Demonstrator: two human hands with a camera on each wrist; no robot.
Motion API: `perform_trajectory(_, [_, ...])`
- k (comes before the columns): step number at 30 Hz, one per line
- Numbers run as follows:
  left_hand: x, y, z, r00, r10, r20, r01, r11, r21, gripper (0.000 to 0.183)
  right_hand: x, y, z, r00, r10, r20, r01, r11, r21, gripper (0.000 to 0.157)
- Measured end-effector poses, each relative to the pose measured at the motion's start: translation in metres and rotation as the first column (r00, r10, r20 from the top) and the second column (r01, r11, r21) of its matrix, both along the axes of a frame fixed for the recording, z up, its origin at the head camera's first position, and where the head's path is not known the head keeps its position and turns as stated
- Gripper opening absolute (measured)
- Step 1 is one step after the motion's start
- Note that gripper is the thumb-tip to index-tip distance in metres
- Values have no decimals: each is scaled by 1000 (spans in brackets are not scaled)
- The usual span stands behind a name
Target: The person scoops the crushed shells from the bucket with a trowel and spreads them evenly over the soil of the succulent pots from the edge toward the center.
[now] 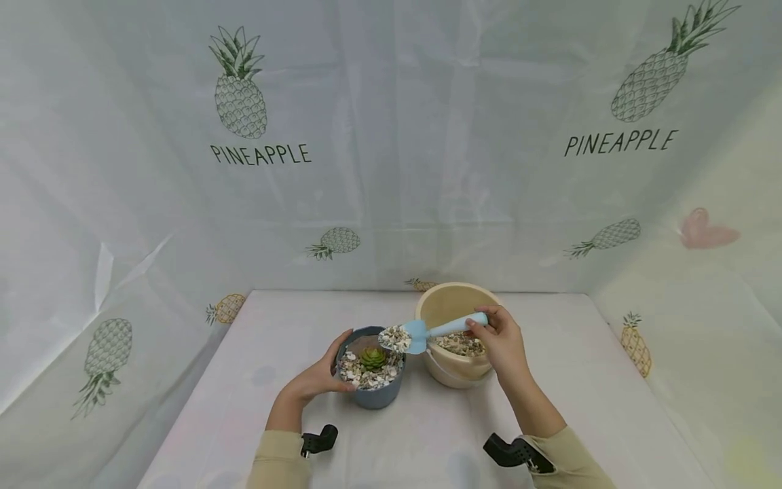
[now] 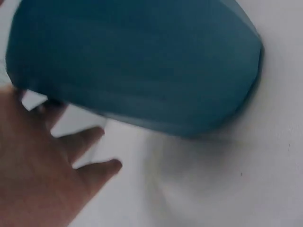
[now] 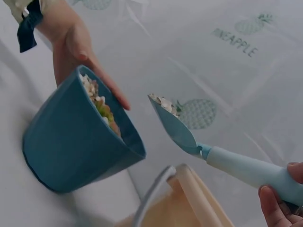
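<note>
A blue-grey flower pot (image 1: 374, 397) holds a green succulent (image 1: 373, 358) amid pale pebbles (image 1: 351, 370). My left hand (image 1: 320, 373) holds this pot at its left side, near the rim; some of its fingers show spread apart in the left wrist view. My right hand (image 1: 504, 343) grips the handle of a light blue trowel (image 1: 455, 327) between thumb and fingers. The trowel's blade carries a heap of pebbles (image 1: 395, 338) and hangs above the pot's right rim. In the right wrist view the blade (image 3: 177, 130) is apart from the pot.
Behind and right of the pot stands a cream bucket (image 1: 458, 373) with a handle and more pebbles inside. The trowel passes over its left rim. Both stand on a white-covered table (image 1: 379, 455), with a pineapple-printed sheet (image 1: 415, 170) behind.
</note>
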State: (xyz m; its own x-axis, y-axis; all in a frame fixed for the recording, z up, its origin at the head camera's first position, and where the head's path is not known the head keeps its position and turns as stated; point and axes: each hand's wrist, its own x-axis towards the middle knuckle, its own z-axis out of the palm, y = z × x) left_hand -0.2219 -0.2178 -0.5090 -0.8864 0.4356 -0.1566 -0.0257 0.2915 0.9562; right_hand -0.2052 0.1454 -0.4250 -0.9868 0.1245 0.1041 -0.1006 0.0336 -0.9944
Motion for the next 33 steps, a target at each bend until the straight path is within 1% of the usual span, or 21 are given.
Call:
perform_trajectory(3, [-8,-8,-5,995,-100,-1,100,994,46,120,-1,-9,-1,1000,23,1,-23,1000,1,35])
perform_trajectory(5, [-12,-11,-7,989,-149,-7,149,987,55,121,-2,-15,-1,999,42,-4,-43,999,-10,35])
perform_trajectory(7, [-16,-13,-8,984,-175,-12,176,983,50,123,-3,-21,-3,998,58,-23,-59,998,-26,33])
perform_trajectory(9, [-17,-13,-9,983,-185,-15,185,982,39,123,-4,-27,-4,997,75,-37,-76,996,-37,32])
perform_trajectory(11, [-17,-12,-10,984,-179,-10,179,983,47,124,-5,-33,-5,995,90,-47,-92,995,-44,32])
perform_trajectory(15, [-13,-9,-12,989,-145,-6,145,987,75,122,-7,-44,-6,994,100,-48,-103,994,-49,31])
perform_trajectory(20, [-11,-5,-16,994,-109,-28,112,987,117,122,-9,-54,-4,993,105,-52,-107,994,-36,29])
perform_trajectory(25, [-4,1,-20,996,-83,-25,85,985,151,121,-11,-61,-4,992,122,-38,-121,993,9,29])
perform_trajectory(33, [9,12,-20,1000,8,-27,-3,988,156,119,-13,-69,2,986,150,-71,-141,983,116,24])
